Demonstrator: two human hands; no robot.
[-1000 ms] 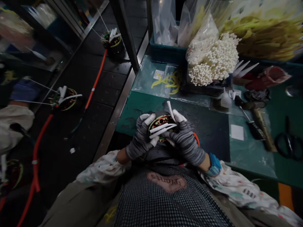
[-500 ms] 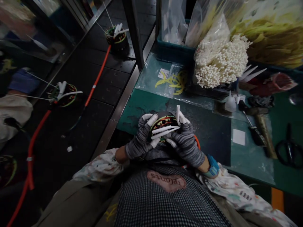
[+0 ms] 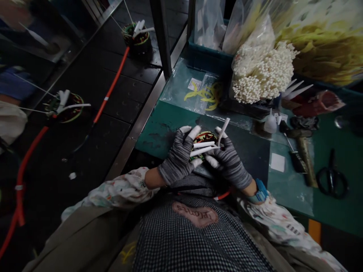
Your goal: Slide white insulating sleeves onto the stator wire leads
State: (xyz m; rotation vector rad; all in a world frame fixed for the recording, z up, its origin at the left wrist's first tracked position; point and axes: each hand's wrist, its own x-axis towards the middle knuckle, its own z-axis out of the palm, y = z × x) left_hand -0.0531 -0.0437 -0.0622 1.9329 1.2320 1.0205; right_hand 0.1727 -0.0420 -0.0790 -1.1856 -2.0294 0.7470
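Both my gloved hands hold a round wound coil part over the near edge of the green table. My left hand curls round its left side. My right hand grips the right side and pinches a white tube that sticks up from it. Two more white tubes lie across the part between my hands. An orange cable runs out below my right wrist.
A dark conveyor on the left carries similar coil parts with orange cables. A bundle of white tubes, bagged yellow sleeves, scissors and hand tools lie on the table. A co-worker's sleeve shows far left.
My hands and the coil part have moved up and slightly right, farther over the table. The upright white tube now leans right. The parts on the conveyor have shifted left.
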